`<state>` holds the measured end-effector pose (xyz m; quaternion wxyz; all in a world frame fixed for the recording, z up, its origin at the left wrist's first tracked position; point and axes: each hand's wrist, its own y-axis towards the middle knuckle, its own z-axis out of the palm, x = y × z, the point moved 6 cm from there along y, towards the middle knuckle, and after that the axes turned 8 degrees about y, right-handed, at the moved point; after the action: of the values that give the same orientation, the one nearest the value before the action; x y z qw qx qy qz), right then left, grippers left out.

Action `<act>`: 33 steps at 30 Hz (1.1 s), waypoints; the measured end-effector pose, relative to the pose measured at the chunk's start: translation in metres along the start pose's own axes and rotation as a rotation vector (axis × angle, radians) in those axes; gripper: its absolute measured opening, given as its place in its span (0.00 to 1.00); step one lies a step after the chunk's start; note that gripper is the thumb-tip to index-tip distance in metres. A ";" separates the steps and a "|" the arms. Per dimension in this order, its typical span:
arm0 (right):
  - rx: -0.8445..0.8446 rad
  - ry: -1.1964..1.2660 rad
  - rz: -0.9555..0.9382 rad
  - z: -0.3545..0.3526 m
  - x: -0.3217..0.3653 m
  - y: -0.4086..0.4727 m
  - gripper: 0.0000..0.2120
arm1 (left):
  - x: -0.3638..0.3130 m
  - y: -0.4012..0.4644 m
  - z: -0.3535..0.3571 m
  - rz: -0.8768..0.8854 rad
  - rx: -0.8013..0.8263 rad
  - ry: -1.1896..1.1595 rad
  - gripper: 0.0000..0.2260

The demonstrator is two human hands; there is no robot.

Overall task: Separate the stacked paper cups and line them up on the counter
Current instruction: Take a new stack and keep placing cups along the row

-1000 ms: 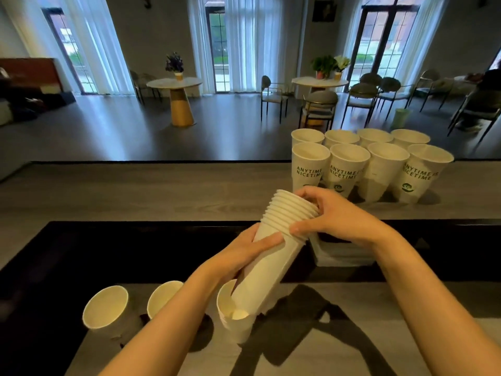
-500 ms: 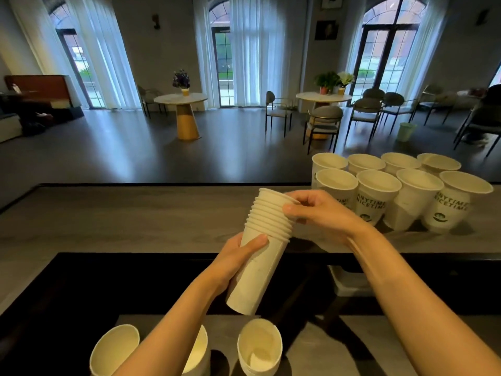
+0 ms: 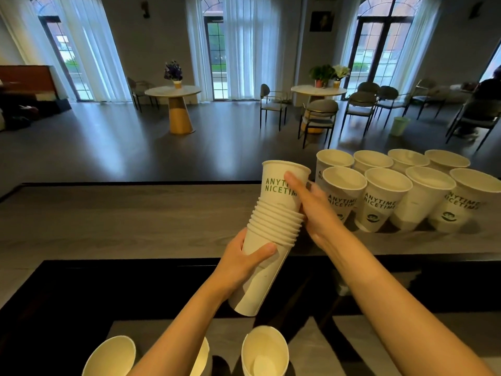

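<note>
The counter [image 3: 108,213] is a grey wood-grain worktop running the full width of the view, with a black lower shelf [image 3: 81,294] along its near edge.

At the right end of the counter, towards the far edge, stands a group of paper cups [image 3: 406,196], upright and open-mouthed, in two rows of four. They are touching or just beside one another. Several show green lettering.

The stack of cups [image 3: 267,251] is held in the air above the near edge of the counter, just left of the group, tilted slightly with its base towards the viewer. Ridged rims are bunched at its middle.

The top cup [image 3: 279,185] is drawn most of the way out of the stack, its mouth uppermost and its green print facing the camera.

The left hand [image 3: 244,264] grips the lower body of the stack, thumb curled across the front, fingers wrapped behind.

The right hand [image 3: 314,210] holds the top cup from its right side, thumb laid up the printed face; the fingers behind are hidden.

Three loose cups [image 3: 264,354] lie at the bottom edge of the view on a lower grey surface [image 3: 352,337], mouths turned towards the camera. The middle one is largely hidden by the left forearm.
</note>
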<state>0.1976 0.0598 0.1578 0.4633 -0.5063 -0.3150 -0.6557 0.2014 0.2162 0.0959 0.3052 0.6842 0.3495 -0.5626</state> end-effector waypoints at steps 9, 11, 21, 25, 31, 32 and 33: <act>-0.042 -0.073 -0.319 0.007 0.028 0.012 0.30 | 0.011 0.020 -0.007 -0.097 -0.085 -0.070 0.28; -0.156 -0.038 -0.482 -0.001 0.039 0.017 0.33 | 0.018 0.025 -0.008 -0.166 -0.098 -0.128 0.26; -0.369 -0.364 -0.390 -0.030 -0.064 0.044 0.42 | 0.037 0.042 -0.021 -0.244 -0.168 -0.458 0.31; -0.350 -0.423 -0.352 -0.036 -0.079 0.062 0.39 | 0.040 0.043 -0.022 -0.199 -0.153 -0.418 0.30; -0.403 -0.487 -0.333 -0.042 -0.082 0.086 0.35 | 0.042 0.045 -0.023 -0.176 -0.155 -0.444 0.27; -0.411 -0.506 -0.336 -0.041 -0.081 0.090 0.34 | 0.043 0.044 -0.024 -0.177 -0.154 -0.449 0.27; -0.424 -0.528 -0.343 -0.041 -0.079 0.094 0.34 | 0.043 0.044 -0.023 -0.178 -0.154 -0.456 0.27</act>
<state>0.2740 0.0110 0.0649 0.1343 -0.6824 -0.3609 -0.6213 0.2557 0.2159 0.0586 0.3767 0.4809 0.3724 -0.6987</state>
